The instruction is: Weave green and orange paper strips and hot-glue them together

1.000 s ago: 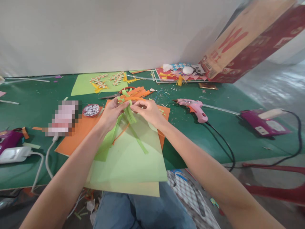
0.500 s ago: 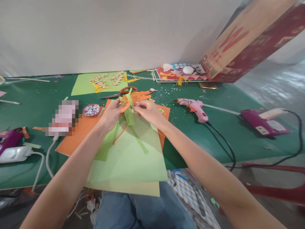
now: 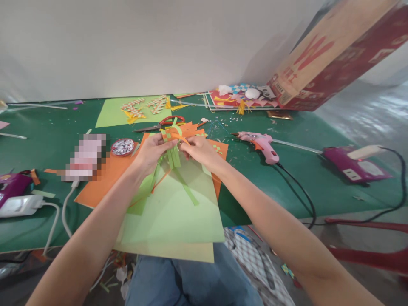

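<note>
A woven piece of orange and light green paper strips is held above the sheets, its green ends hanging down and orange ends pointing right. My left hand grips it from the left, thumb on top. Against its right side, my right hand has its fingers closed on a paper strip; the fingertips are partly hidden. An orange strip bends between the two hands. Beneath lie light green paper and orange paper. Just behind the hands rest red-handled scissors.
A pink glue gun with its cord lies right, near a purple power strip. To the left are a round tin and a blurred-out phone on a cable. A tall paper bag stands back right.
An orange strip now bends across the front of the weave toward my right hand. My right hand has turned slightly, and the green strip on top curls over more.
</note>
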`<state>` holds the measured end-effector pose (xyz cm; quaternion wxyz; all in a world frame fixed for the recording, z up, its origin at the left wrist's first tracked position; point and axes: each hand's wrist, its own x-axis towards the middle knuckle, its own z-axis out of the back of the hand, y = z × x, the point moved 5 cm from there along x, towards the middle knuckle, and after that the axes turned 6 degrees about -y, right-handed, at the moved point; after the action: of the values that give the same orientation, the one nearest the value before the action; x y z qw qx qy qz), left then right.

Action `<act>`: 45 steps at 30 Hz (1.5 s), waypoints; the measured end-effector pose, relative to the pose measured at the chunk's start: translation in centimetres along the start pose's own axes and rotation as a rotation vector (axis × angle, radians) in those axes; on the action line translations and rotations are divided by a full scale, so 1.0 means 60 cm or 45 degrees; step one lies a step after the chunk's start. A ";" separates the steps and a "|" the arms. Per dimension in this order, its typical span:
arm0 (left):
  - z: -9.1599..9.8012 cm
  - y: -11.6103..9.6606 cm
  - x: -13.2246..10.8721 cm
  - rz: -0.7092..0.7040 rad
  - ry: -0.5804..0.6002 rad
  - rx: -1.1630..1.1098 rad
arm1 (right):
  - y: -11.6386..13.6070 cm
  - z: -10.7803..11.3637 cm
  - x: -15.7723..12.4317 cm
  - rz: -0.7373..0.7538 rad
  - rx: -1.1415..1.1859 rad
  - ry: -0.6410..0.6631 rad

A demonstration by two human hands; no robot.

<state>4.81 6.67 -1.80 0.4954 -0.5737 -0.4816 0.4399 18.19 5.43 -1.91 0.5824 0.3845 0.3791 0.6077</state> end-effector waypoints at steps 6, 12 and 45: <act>-0.005 0.000 0.000 -0.042 0.108 0.051 | 0.000 0.000 -0.002 -0.007 0.039 0.011; -0.004 -0.006 -0.001 -0.098 0.069 0.081 | -0.004 0.000 0.000 -0.046 0.057 0.014; -0.002 -0.007 0.000 -0.246 -0.041 0.560 | 0.031 0.002 -0.017 0.559 0.060 -0.050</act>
<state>4.89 6.69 -1.36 0.6406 -0.3960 -0.4346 0.4939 17.55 4.33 -0.18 0.4343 0.4830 0.2891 0.7032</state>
